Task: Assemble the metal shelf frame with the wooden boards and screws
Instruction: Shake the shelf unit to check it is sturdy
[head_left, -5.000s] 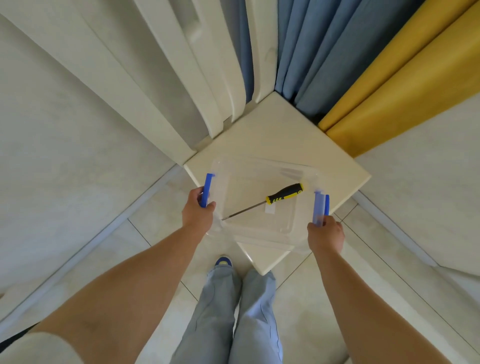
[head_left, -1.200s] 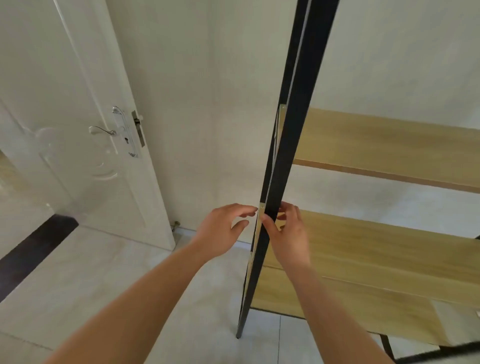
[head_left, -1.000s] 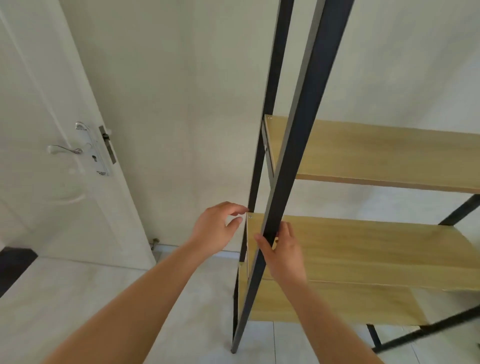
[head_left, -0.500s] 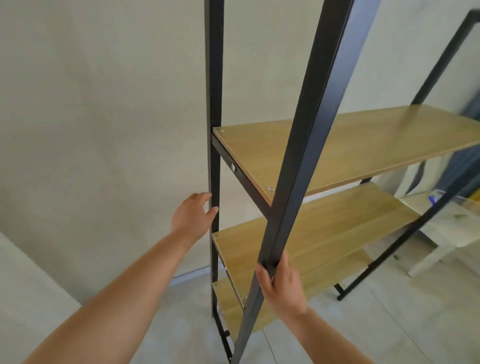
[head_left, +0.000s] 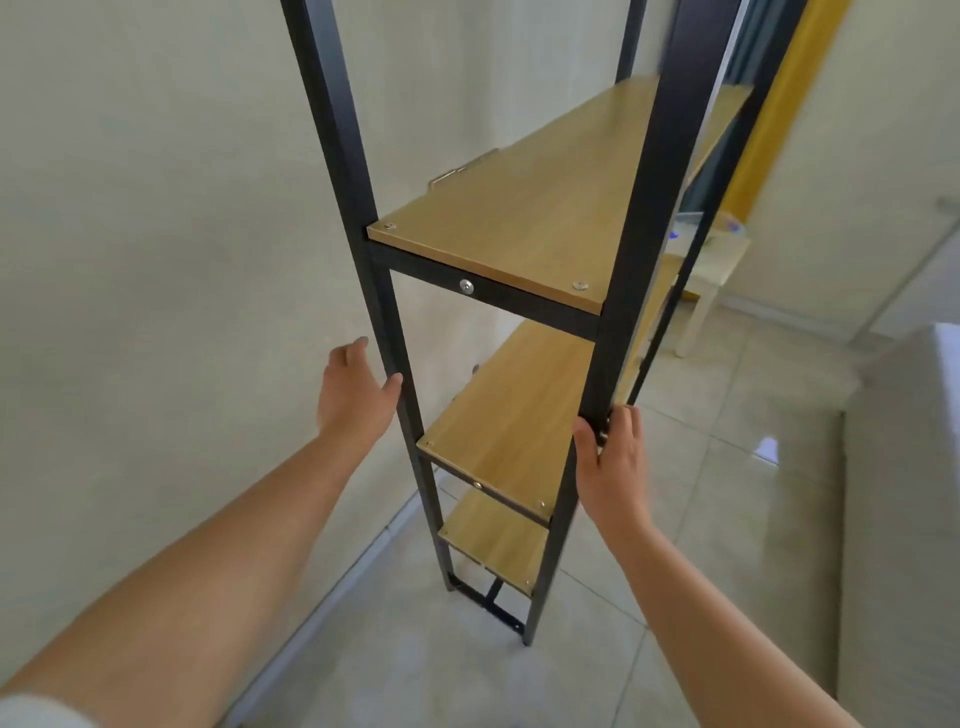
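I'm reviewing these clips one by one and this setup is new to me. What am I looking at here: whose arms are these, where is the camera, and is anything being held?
There is no machine: a person wears one wide-angle camera on the head, looking forward and down, so the two bare arms are their own. In front stands a tall black metal shelf frame on a tiled floor, beside a pale wall. Wooden boards are already in it at several levels, with screws showing at the corners. The left hand rests against the frame's left upright with fairly straight fingers. The right hand grips the right upright, thumb and fingers around it. No tool is in either hand. Behind, partly blurred, stands a small white table.
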